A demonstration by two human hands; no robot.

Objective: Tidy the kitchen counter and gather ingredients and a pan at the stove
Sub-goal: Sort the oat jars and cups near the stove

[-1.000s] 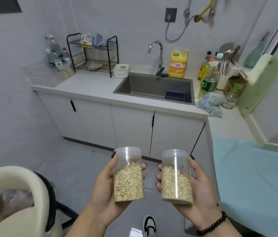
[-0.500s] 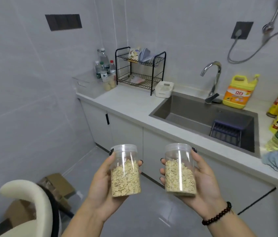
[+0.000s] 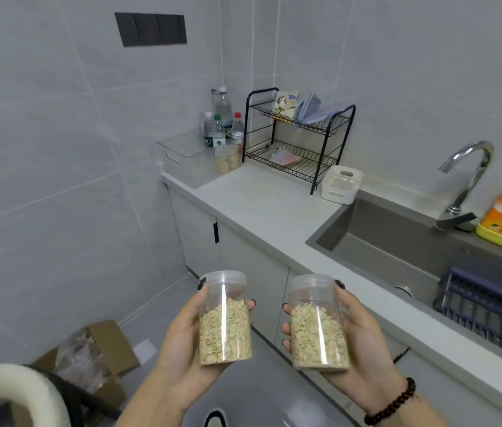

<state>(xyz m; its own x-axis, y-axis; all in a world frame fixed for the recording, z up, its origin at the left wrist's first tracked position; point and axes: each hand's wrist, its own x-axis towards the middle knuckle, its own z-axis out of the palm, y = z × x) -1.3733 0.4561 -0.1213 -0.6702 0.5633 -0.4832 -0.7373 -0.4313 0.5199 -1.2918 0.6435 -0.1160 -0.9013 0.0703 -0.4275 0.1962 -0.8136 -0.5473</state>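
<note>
Head view | left hand (image 3: 182, 337) grips one clear jar of oats (image 3: 224, 318) upright, fingers wrapped round it | right hand (image 3: 363, 340) grips a second oat jar (image 3: 317, 323) just beside it | both held before the counter (image 3: 268, 204), near the sink (image 3: 376, 238)

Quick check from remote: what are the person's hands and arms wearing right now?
Both forearms are bare, no sleeves or gloves. The right hand has a dark beaded bracelet at the wrist. Nails on the left hand and on the right are painted black. No rings visible.
</note>
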